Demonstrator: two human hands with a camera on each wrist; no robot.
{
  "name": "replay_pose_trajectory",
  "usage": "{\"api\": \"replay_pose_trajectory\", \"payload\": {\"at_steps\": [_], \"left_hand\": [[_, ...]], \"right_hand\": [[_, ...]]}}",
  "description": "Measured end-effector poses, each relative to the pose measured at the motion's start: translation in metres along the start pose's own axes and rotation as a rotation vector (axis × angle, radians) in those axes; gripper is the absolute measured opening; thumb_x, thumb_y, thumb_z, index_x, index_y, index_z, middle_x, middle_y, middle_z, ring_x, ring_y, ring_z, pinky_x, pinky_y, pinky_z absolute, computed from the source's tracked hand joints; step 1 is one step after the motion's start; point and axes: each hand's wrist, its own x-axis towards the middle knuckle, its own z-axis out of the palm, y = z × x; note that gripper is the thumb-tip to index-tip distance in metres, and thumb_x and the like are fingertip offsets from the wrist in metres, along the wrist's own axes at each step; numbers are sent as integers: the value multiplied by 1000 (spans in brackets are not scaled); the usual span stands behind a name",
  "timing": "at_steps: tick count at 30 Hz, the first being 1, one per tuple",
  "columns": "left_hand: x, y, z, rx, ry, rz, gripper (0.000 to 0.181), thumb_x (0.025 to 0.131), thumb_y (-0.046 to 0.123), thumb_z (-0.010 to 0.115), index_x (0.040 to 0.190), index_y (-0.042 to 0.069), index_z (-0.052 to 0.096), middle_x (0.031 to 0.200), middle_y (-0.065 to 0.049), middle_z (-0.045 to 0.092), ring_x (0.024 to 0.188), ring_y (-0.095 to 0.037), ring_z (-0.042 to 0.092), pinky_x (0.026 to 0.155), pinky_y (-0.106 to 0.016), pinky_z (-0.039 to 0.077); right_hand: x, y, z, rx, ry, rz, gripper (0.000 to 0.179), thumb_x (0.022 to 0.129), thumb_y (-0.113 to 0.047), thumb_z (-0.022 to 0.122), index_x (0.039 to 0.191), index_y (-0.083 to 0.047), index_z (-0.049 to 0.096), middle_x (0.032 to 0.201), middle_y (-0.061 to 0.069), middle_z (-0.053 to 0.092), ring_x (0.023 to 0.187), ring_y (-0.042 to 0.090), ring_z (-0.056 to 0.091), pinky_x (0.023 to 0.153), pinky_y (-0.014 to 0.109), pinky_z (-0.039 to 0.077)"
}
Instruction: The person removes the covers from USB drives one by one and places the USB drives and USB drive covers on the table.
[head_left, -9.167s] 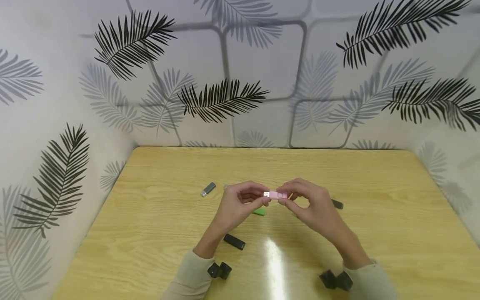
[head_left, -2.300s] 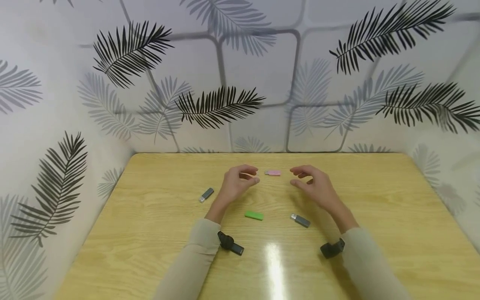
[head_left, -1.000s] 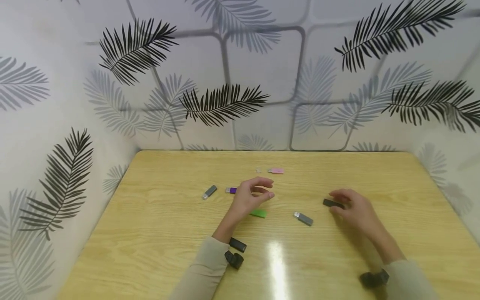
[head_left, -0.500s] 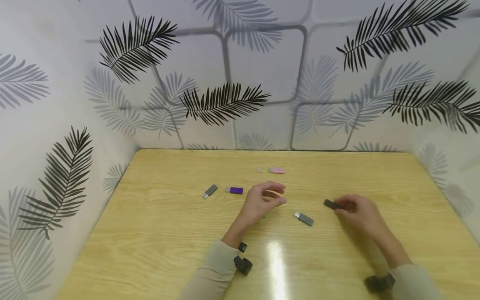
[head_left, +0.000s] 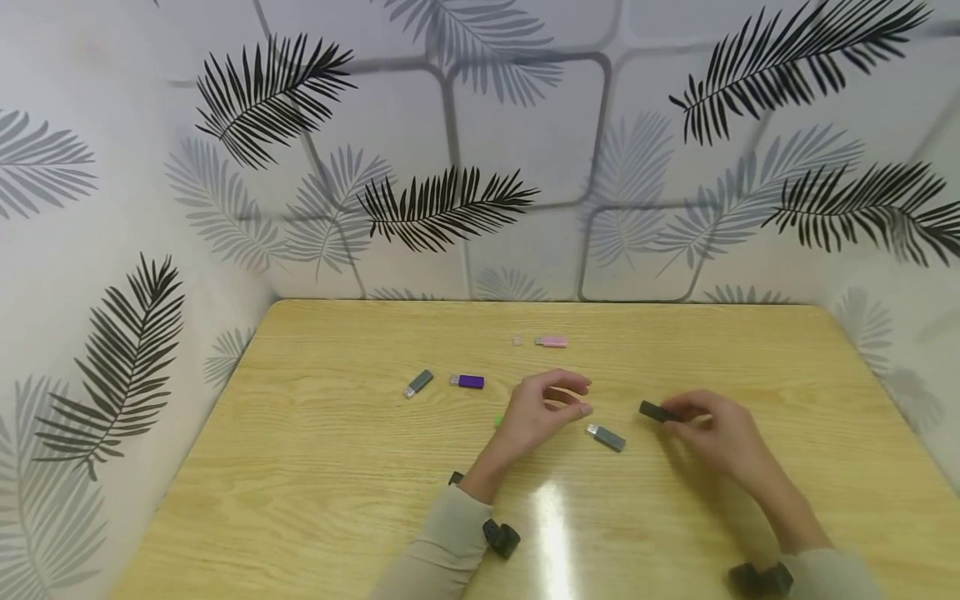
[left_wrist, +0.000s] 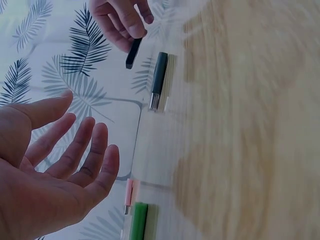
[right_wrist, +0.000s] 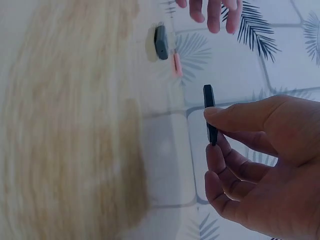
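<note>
**Right hand (head_left: pixel 714 427) pinches a black stick (head_left: pixel 657 411) above a wooden table (head_left: pixel 300 500)**

Behind everything stands a pale wall (head_left: pixel 525 125), smooth, printed with black and grey feathery leaves. The single table has yellow grain, rounded far corners and one white streak of glare. Two beige sleeves (head_left: pixel 442 533) reach in, each with a black wrist camera (head_left: pixel 501 539).

Two hands show. The right one grips narrowly: the black stick lies between thumb and fingertips, its free end pointing toward the left hand (head_left: pixel 536 414). That hand hovers with thumb and loosely curved fingers wide apart, holding nothing.

Five other flat, oblong sticks can be told on the table: two grey, one purple, one pink, one green. One grey stick (head_left: pixel 605 437) lies between the hands; the other grey stick (head_left: pixel 417 384) is farthest left, near the purple stick (head_left: pixel 468 382). These three have metal plugs. The pink stick (head_left: pixel 552 342) lies toward the far edge; the left hand mostly hides the green stick (head_left: pixel 498 422). Smallest is one clear bit (head_left: pixel 517 340) beside the pink.
</note>
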Motion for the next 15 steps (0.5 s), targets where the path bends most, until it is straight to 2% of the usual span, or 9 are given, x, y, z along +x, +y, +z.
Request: {"api": "replay_pose_trajectory", "payload": {"at_steps": [10, 15], "left_hand": [[0, 4, 16, -47, -16, -2, 27, 92, 5, 78, 118, 1, 72, 120, -17, 71, 97, -21, 71, 83, -24, 58], [-1, 4, 23, -53, -36, -2, 30, 93, 10, 77, 121, 2, 71, 123, -17, 70, 99, -21, 71, 85, -25, 57]], "right_hand": [[-4, -22, 2, 52, 63, -131, 24, 82, 2, 83, 103, -7, 76, 96, 4, 75, 86, 12, 67, 71, 27, 58], [-6, -29, 3, 65, 59, -168, 24, 83, 0, 84, 104, -8, 76, 97, 1, 75, 87, 13, 67, 73, 30, 59]]}}
